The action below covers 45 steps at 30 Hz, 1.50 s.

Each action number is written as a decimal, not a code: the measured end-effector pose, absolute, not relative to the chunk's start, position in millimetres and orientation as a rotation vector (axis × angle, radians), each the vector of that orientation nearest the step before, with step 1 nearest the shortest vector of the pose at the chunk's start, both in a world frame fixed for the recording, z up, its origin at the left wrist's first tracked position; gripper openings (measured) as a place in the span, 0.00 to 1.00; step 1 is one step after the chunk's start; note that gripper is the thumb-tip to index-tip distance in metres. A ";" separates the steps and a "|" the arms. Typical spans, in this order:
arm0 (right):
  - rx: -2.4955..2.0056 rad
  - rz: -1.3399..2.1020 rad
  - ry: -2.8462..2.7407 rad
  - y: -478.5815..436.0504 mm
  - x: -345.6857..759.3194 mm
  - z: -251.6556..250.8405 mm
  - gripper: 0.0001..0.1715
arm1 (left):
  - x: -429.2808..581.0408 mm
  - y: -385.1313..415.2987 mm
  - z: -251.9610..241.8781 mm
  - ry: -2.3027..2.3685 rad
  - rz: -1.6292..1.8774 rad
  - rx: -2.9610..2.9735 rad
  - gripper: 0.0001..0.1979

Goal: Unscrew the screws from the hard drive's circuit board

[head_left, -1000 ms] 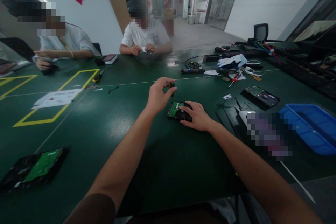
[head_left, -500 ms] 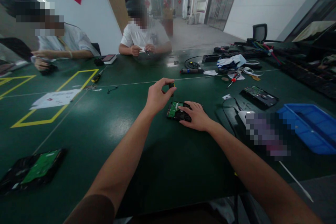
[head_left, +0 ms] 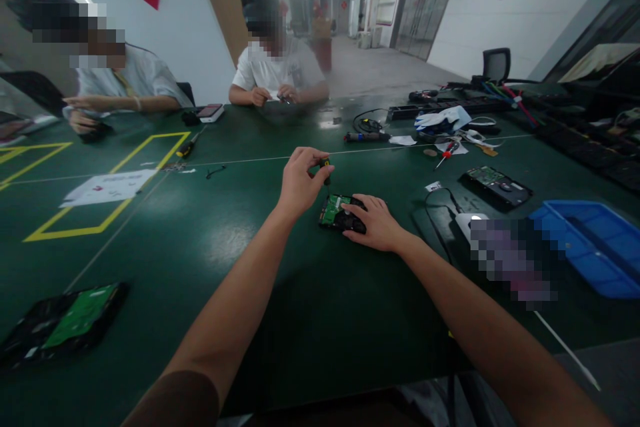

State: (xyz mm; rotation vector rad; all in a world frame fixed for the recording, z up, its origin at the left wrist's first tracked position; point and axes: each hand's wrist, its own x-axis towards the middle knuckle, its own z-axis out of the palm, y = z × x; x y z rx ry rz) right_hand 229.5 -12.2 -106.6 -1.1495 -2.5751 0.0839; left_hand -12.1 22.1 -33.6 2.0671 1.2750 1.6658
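A black hard drive (head_left: 336,211) with a green circuit board facing up lies on the dark green table (head_left: 250,267) in front of me. My right hand (head_left: 376,223) rests flat on its right part, fingers spread, holding it down. My left hand (head_left: 300,181) is raised just above the drive's far left corner. Its fingertips pinch the top of a small black screwdriver (head_left: 325,170) that stands upright over the drive.
Another hard drive (head_left: 63,325) lies at the near left, a third (head_left: 496,185) at the right beside a blue tray (head_left: 595,247). Cables, tools and paper lie at the far right. Two people sit across the table, busy with their own hands. Yellow tape marks (head_left: 107,210) are at the left.
My left hand's fingers have shifted slightly on the screwdriver's top. The right hand and the drive have stayed in place.
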 end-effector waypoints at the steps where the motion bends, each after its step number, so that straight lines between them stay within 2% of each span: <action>1: -1.148 0.082 -2.576 -12.1 229.4 -106.6 0.41 | -12.2 22.4 -33.4 1.275 1.658 2.080 0.10; 10: -1.153 0.094 -2.566 -10.5 229.7 -108.8 0.41 | -13.0 18.6 -26.5 1.368 1.541 2.125 0.12; 18: -1.144 0.095 -2.567 -10.6 229.1 -108.1 0.41 | -8.8 19.1 -30.2 1.325 1.587 1.960 0.15; 27: -1.154 0.102 -2.570 -12.3 229.2 -104.5 0.41 | -11.5 17.9 -24.1 1.324 1.587 2.129 0.09; 31: -1.161 0.105 -2.576 -12.9 228.9 -103.5 0.41 | -10.7 15.3 -21.9 1.349 1.575 2.149 0.12; 36: -1.167 0.106 -2.568 -12.7 229.1 -105.3 0.41 | -11.1 14.1 -21.8 1.332 1.524 2.214 0.11; 45: -1.150 0.093 -2.578 -11.6 229.0 -107.1 0.41 | -13.2 14.0 -21.0 1.383 1.574 2.240 0.15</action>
